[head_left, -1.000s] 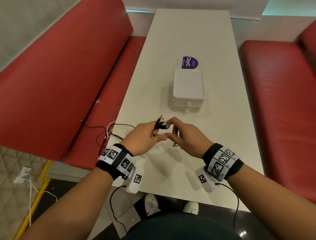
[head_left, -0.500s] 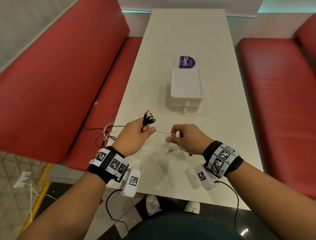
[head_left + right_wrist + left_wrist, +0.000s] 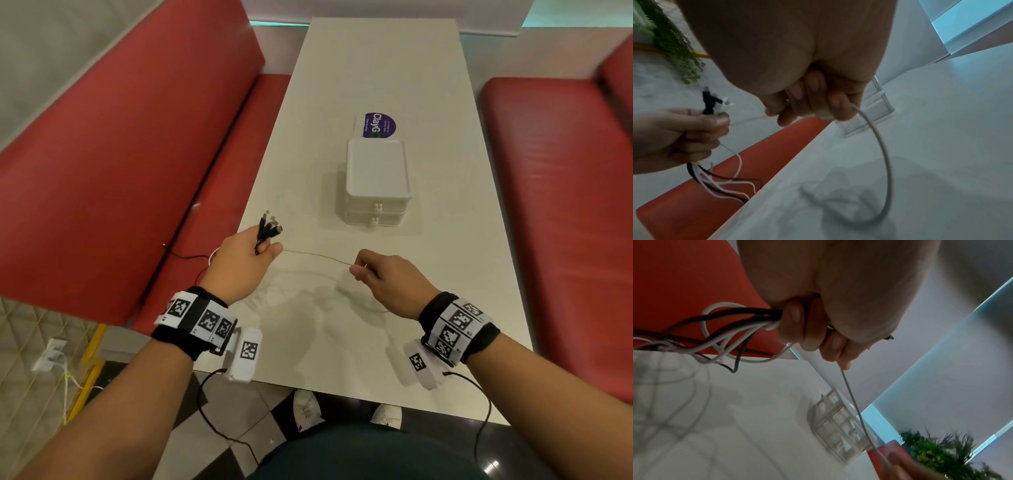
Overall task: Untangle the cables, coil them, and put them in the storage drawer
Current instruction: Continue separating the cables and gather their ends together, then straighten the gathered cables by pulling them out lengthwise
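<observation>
Gripping the bundled cable ends (image 3: pixel 269 228), the left hand (image 3: pixel 239 267) anchors them near the table's (image 3: pixel 445 308) left edge; the right hand (image 3: pixel 387 282) pinches one white cable (image 3: pixel 317 255) stretched crosswise between.

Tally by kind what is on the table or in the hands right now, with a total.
Cable bundle, black and white strands too tangled to count, gripped by left hand: 1
White cable pulled out by right hand: 1
Drawer unit: 1
Purple label: 1
Total: 4
</observation>
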Demonstrator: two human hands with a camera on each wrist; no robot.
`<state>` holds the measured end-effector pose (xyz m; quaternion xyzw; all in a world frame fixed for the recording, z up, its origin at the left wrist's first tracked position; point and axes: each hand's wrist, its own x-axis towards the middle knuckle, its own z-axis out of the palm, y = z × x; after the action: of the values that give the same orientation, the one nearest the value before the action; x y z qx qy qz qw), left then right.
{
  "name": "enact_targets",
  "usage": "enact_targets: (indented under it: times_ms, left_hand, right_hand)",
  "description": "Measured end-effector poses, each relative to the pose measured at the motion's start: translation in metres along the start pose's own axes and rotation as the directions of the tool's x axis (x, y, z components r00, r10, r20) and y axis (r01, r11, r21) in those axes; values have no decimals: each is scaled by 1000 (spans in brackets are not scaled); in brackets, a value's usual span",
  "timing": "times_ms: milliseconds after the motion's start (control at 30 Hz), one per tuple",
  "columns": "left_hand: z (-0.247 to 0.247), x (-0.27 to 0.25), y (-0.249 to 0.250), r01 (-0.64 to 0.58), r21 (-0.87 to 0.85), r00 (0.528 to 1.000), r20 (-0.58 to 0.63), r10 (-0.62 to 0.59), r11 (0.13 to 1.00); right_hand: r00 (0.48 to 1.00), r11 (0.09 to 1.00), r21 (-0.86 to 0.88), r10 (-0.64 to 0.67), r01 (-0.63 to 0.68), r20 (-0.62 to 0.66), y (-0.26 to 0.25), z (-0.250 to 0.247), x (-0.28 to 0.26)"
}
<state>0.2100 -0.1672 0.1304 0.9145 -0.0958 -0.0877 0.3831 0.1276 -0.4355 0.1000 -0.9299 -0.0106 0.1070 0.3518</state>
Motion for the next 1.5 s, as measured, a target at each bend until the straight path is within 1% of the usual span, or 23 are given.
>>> enact_targets:
  times_ms: [100, 233, 333, 400, 467, 500, 567, 633, 700, 767, 833, 900, 933, 1000, 1033, 1067, 1100, 1167, 1233, 1300, 1400, 1433, 1500]
  left_hand:
    - [0, 2, -26, 80, 281, 995, 31, -92, 956]
    - [-15, 3, -55, 269, 513, 962, -109, -248, 815]
    - [-23, 0, -52, 200, 646, 980, -120, -161, 737]
    - [-18, -6, -33, 17, 591, 997, -74, 32, 806]
    - [-2, -14, -2, -241, 380, 970, 60, 236, 893]
    - [9, -19, 15, -303, 241, 950, 149, 273, 922]
    - [30, -26, 39, -253, 9, 938, 246, 243, 967]
    - [39, -23, 44, -119, -139, 970, 197, 145, 983]
    - [38, -15, 39, -62, -89, 983, 168, 76, 994]
    - [35, -9, 34, -69, 111, 983, 179, 48, 991]
    - [32, -3, 28, -117, 330, 987, 141, 74, 937]
    - [26, 0, 24, -191, 442, 981, 107, 159, 876]
    - [21, 3, 22, -211, 438, 977, 84, 194, 874]
    - [9, 5, 24, -170, 284, 985, 35, 167, 944]
    - [4, 5, 29, -134, 148, 991, 40, 129, 980]
    - [3, 3, 36, -105, 1, 991, 81, 105, 994]
    - [3, 1, 46, -73, -163, 983, 153, 99, 984]
    - [9, -6, 70, -2, -475, 939, 302, 165, 880]
    - [21, -7, 88, 9, -645, 902, 334, 272, 764]
    - [26, -7, 102, 4, -701, 901, 311, 301, 713]
    - [25, -5, 107, -100, -595, 908, 274, 318, 798]
    - [25, -6, 105, -168, -494, 899, 279, 338, 853]
    - [29, -11, 99, -312, -262, 865, 319, 387, 913]
  right_hand:
    - [995, 981, -173, -91, 84, -30, -7, -9, -3]
    - [994, 936, -348, -78, 45, -81, -7, -24, -2]
    - [990, 914, -406, -33, -25, -135, 3, -25, -3]
    - [996, 914, -404, -17, -22, -93, 2, -19, -4]
    - [997, 957, -282, -72, 67, -9, -10, -10, -6]
    - [994, 980, -164, -113, 113, 9, -18, -7, -7]
    - [982, 980, 87, -173, 180, -79, -29, -5, -7]
    - [979, 968, 194, -128, 159, -162, -31, -9, -4]
    - [994, 989, 126, -73, 83, -82, -29, -12, -1]
    - [998, 1000, 4, -10, 10, 57, -24, -10, 2]
    - [990, 998, -19, 59, -57, 125, -17, -9, 3]
    - [981, 985, -108, 145, -131, 128, -3, -11, 2]
    - [972, 958, -231, 202, -171, 121, 5, -12, 1]
    - [960, 815, -545, 274, -197, 63, 16, -18, -3]
    - [970, 749, -639, 244, -173, 23, 19, -20, -3]
    - [986, 754, -643, 169, -129, 0, 19, -23, -2]
    - [997, 828, -558, 73, -60, 1, 14, -26, -1]
    - [991, 977, -166, -130, 133, 32, -9, -28, 2]
    - [970, 952, 226, -230, 206, 85, -35, -21, 6]
    - [970, 875, 458, -223, 157, 93, -49, -8, 8]
    - [976, 841, 508, -219, 187, 4, -48, 11, 13]
    - [969, 854, 465, -243, 234, -41, -45, 14, 14]
    - [942, 919, 209, -312, 333, -127, -36, 16, 14]
